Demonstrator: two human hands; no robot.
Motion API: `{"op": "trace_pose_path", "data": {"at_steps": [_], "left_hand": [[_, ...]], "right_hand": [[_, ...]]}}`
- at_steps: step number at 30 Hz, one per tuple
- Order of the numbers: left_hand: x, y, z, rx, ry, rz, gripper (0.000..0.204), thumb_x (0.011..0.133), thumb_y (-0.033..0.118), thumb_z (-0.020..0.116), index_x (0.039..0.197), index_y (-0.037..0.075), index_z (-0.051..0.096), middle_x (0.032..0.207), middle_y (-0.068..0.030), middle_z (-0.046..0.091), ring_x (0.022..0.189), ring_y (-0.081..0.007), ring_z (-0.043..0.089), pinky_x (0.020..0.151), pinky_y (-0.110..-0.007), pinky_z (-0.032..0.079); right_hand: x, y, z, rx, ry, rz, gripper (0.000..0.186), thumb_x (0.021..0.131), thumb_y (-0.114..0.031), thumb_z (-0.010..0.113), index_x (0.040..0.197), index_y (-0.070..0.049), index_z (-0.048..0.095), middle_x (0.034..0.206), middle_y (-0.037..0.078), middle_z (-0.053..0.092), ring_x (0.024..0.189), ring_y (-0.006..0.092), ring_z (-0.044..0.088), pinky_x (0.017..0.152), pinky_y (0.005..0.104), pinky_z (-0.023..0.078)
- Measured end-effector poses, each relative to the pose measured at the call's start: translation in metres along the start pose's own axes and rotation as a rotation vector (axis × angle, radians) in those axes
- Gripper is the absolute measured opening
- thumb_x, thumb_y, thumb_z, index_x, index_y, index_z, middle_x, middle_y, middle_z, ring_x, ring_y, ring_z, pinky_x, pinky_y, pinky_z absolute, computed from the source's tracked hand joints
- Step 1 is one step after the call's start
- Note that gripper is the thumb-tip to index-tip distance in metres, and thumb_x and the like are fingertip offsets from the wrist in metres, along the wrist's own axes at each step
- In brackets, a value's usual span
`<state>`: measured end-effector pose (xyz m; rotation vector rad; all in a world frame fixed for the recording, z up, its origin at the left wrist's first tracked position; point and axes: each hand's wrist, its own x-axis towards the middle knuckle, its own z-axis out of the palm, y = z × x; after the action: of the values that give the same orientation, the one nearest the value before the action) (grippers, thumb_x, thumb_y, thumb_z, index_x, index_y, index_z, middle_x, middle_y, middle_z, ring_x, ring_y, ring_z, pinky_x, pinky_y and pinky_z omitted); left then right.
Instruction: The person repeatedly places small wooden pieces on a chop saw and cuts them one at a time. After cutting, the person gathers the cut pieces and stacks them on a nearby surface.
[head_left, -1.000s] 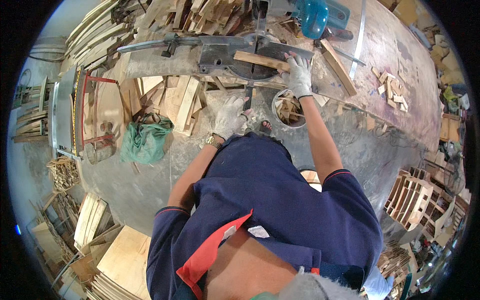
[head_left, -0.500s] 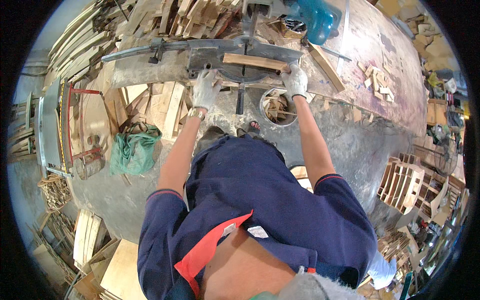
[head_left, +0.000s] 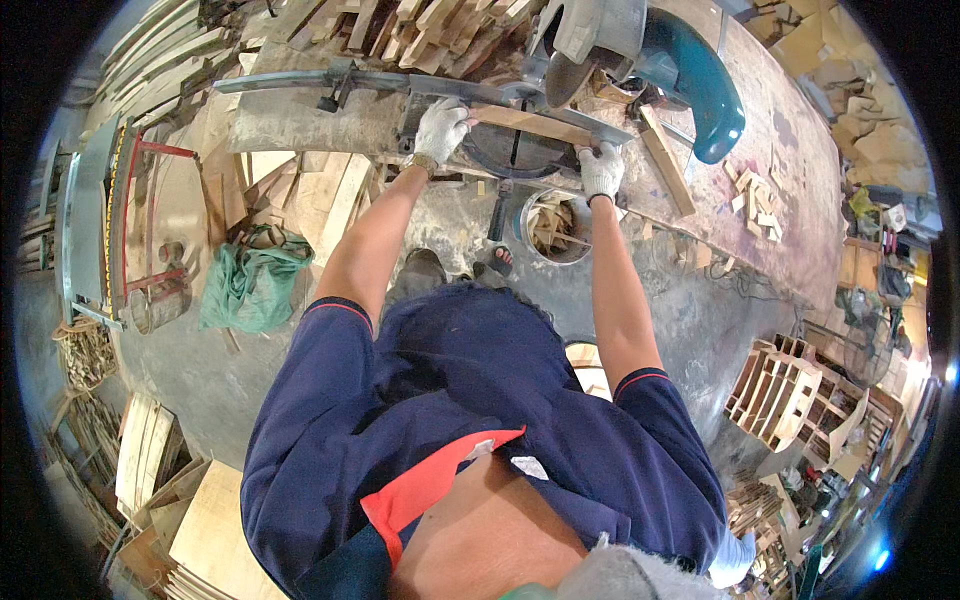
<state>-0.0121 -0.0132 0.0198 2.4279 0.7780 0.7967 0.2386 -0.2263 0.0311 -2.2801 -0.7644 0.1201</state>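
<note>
Both my hands wear grey work gloves. My left hand (head_left: 440, 130) presses on the left end of a short wooden plank (head_left: 530, 124) that lies across the round base of a mitre saw (head_left: 520, 150). My right hand (head_left: 602, 170) grips the plank's right end against the saw fence. The saw's blade guard (head_left: 585, 40) and teal motor housing (head_left: 695, 85) hang raised above and behind the plank. A long metal rail (head_left: 330, 80) extends left from the saw.
A bucket of wood offcuts (head_left: 555, 225) stands on the floor below the saw. A green cloth (head_left: 250, 285) lies on the left. Stacked planks (head_left: 300, 190) lean by the bench, offcuts (head_left: 755, 195) litter the right, and wooden crates (head_left: 785, 390) stand lower right.
My left hand has come up from beside my body onto the plank's left end. My right hand has stayed on the plank's right end. The camera has moved closer to the saw.
</note>
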Motion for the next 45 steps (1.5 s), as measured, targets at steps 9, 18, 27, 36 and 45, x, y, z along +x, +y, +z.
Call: {"op": "trace_pose_path", "data": {"at_steps": [9,18,27,36,45], "left_hand": [[0.003,-0.012,0.020,0.017,0.081,0.008,0.020,0.083,0.030,0.075,0.081,0.010,0.072,0.092,-0.0058,0.066,0.094,-0.0307,0.063,0.084,-0.046,0.049],[0.003,-0.011,0.019,0.012,0.066,0.000,0.020,0.084,0.029,0.074,0.082,0.010,0.073,0.095,-0.0050,0.065,0.099,-0.0291,0.062,0.085,-0.044,0.049],[0.004,-0.003,0.009,0.016,0.068,0.007,0.026,0.082,0.033,0.076,0.085,0.007,0.073,0.094,-0.0075,0.066,0.097,-0.0314,0.063,0.085,-0.044,0.050],[0.009,-0.002,0.021,0.085,0.077,-0.035,0.039,0.078,0.040,0.080,0.088,0.004,0.074,0.095,-0.0107,0.068,0.093,-0.0342,0.065,0.083,-0.045,0.052],[0.017,0.000,0.014,0.104,-0.128,-0.103,0.039,0.083,0.043,0.075,0.094,0.006,0.074,0.101,-0.0128,0.064,0.099,-0.0345,0.063,0.087,-0.046,0.050]], "right_hand": [[-0.001,0.012,0.006,0.032,-0.006,0.083,0.034,0.077,-0.027,0.082,0.100,-0.002,0.076,0.076,0.015,0.071,0.069,0.0205,0.062,0.071,0.0341,0.050],[-0.003,-0.001,-0.001,0.065,-0.058,0.149,0.035,0.078,-0.027,0.082,0.103,-0.002,0.077,0.080,0.015,0.073,0.072,0.0191,0.064,0.074,0.0326,0.051],[-0.004,-0.008,-0.004,0.031,-0.072,0.183,0.041,0.076,-0.030,0.085,0.107,-0.005,0.077,0.083,0.014,0.073,0.074,0.0247,0.065,0.075,0.0350,0.051],[-0.004,0.005,-0.003,0.062,-0.045,0.044,0.047,0.075,-0.029,0.086,0.111,-0.001,0.075,0.081,0.011,0.071,0.072,0.0195,0.064,0.070,0.0327,0.051],[0.018,-0.123,-0.188,0.821,0.264,-0.133,0.026,0.104,-0.030,0.056,0.106,-0.006,0.067,0.081,0.003,0.068,0.059,0.0121,0.061,0.053,0.0255,0.047]]}}
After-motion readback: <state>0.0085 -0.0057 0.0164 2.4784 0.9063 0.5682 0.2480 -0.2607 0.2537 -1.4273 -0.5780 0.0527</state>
